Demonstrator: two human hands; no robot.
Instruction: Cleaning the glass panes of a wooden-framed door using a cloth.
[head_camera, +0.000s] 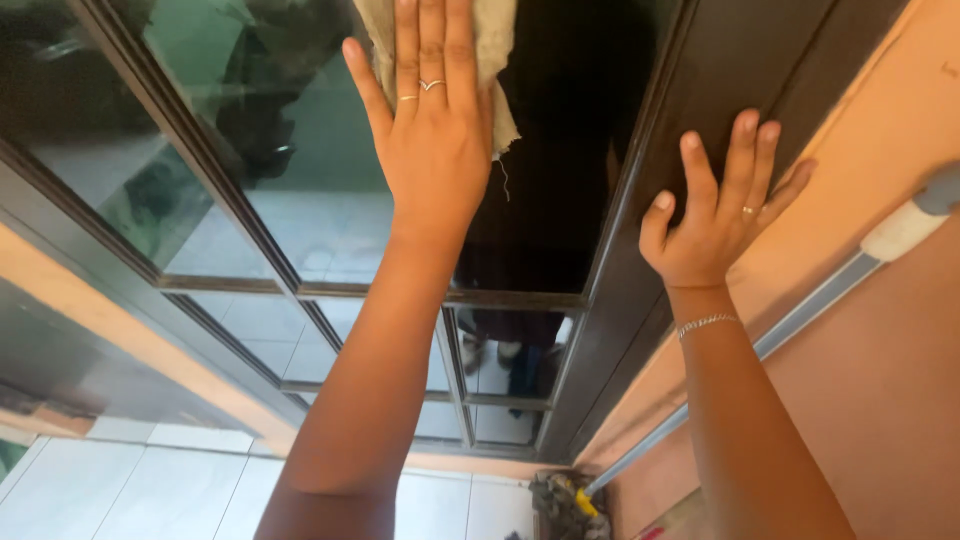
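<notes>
White floor tiles (150, 490) run along the bottom of the view, meeting a dark-framed glass door (300, 230) whose panes reflect tiles and a dim standing figure. Narrow dark bars (330, 292) divide the glass into panes, and a wider dark frame post (690, 110) rises on the right edge of the door, just beside a peach-coloured wall (870, 400). Against that wall leans a pale mop handle (800, 315) with a white and grey grip near its top; its tangled grey mop head (560, 500), with a bit of yellow in it, rests on the floor at the foot of the door frame. The left hand (430, 150) lies flat on the upper glass pane, fingers (432, 40) stretched out straight and close together, pressing a beige cloth (497, 70) against the glass; the cloth shows above and to the right of the hand, with a frayed edge and a loose thread hanging down. Two thin rings sit on this hand. The right hand (715, 215) rests on the dark frame post, its fingers spread and slightly bent, holding nothing, only touching the frame; it wears a ring and a thin chain bracelet at the wrist. Open glass lies between the two hands and below the cloth down to the crossbar.
</notes>
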